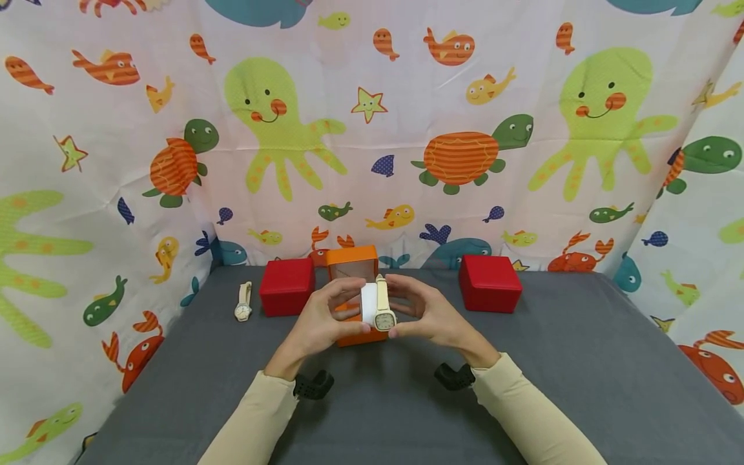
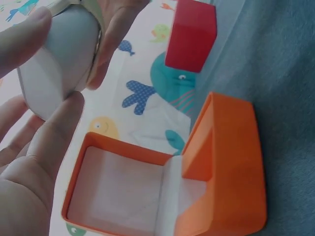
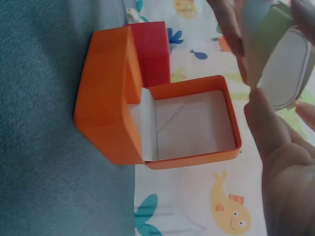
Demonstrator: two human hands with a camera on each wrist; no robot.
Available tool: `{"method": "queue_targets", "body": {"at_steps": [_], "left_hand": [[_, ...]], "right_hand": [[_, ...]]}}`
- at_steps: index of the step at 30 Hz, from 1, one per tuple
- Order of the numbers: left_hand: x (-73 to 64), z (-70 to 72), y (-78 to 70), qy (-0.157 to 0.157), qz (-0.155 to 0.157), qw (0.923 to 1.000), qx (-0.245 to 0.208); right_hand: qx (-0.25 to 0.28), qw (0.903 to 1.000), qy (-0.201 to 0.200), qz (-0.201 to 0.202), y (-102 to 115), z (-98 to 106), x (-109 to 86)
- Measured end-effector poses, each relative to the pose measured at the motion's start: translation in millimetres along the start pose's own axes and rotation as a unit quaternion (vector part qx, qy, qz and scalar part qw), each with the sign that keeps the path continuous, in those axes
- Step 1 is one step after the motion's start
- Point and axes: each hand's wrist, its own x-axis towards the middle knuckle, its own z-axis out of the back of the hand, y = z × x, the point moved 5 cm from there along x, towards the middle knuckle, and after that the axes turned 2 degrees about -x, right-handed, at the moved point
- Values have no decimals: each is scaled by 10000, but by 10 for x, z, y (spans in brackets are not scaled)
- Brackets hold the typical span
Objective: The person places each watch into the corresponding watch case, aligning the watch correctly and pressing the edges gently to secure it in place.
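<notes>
My left hand grips a white watch cushion, its smooth side showing in the left wrist view. My right hand pinches a wristwatch with a cream strap and a squarish dial, held against the cushion's right end. In the right wrist view the strap runs round the cushion; whether it is buckled I cannot tell. Both hands hover in front of an orange watch box. Its lid stands open, with a pale lining, and the hands hide part of it in the head view.
A second watch with a pale strap lies at the left of the grey table. One closed red box stands left of the orange box, another red box to its right. A sea-animal curtain hangs behind.
</notes>
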Motion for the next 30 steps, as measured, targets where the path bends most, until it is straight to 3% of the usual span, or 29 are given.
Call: {"method": "queue_targets", "body": {"at_steps": [4, 9, 14, 18, 25, 30], "left_hand": [[26, 18, 164, -111, 37, 9999, -83], [29, 43, 237, -241, 193, 9995, -110], [36, 70, 268, -103, 700, 9961, -520], [44, 88, 258, 100, 909, 9915, -920], [43, 99, 221, 217, 986, 9907, -908], [45, 65, 195, 269, 825, 9932, -770]], "right_hand": [[166, 9998, -139, 20, -45, -12, -2], [55, 9997, -232, -12, -89, -26, 4], [-127, 9999, -28, 52, -61, 24, -11], [-152, 9997, 17, 199, -24, 94, -21], [-189, 9996, -212, 52, -37, 133, -8], [-305, 9992, -245, -3, -36, 118, -2]]}}
